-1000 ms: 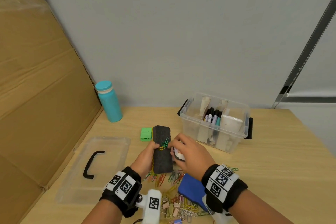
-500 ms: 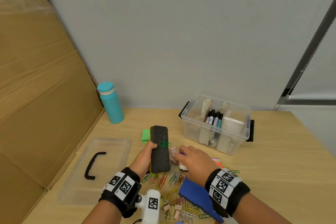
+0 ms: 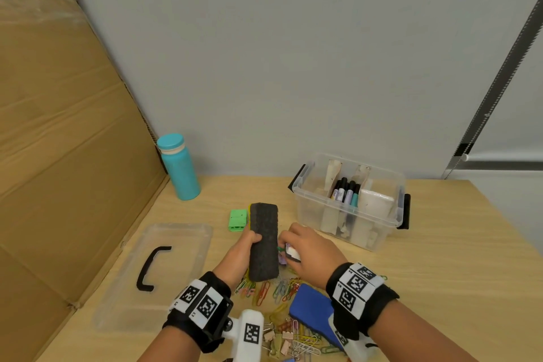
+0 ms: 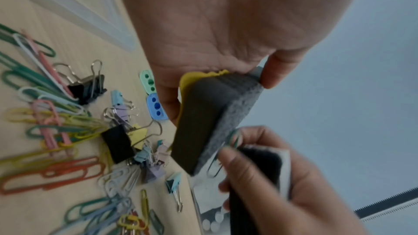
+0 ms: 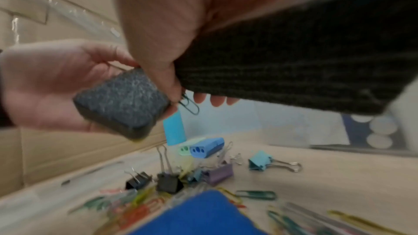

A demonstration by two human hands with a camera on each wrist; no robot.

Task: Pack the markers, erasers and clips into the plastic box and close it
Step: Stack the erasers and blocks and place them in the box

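My left hand (image 3: 244, 247) grips a long dark grey felt eraser (image 3: 264, 241) with a yellow back, held above the table. At its right edge, my right hand (image 3: 308, 256) pinches a green paper clip (image 5: 190, 106) between thumb and forefinger. The same hand holds a smaller black-and-white eraser (image 4: 260, 167) in its palm. The clear plastic box (image 3: 367, 232) stands open at the back right with markers (image 3: 345, 191) upright inside. Loose paper clips (image 3: 273, 291) and binder clips (image 5: 217, 172) lie under my hands.
The box's clear lid (image 3: 182, 244) with a black handle lies flat at the left. A blue eraser (image 3: 311, 308) rests by my right wrist. A small green block (image 3: 237, 219) and a teal bottle (image 3: 179, 167) stand behind. A cardboard wall lines the left side.
The clips that lay on the grey eraser's felt face are gone from it. My right hand dipped toward the table, then came back to the eraser's right edge with a green clip.
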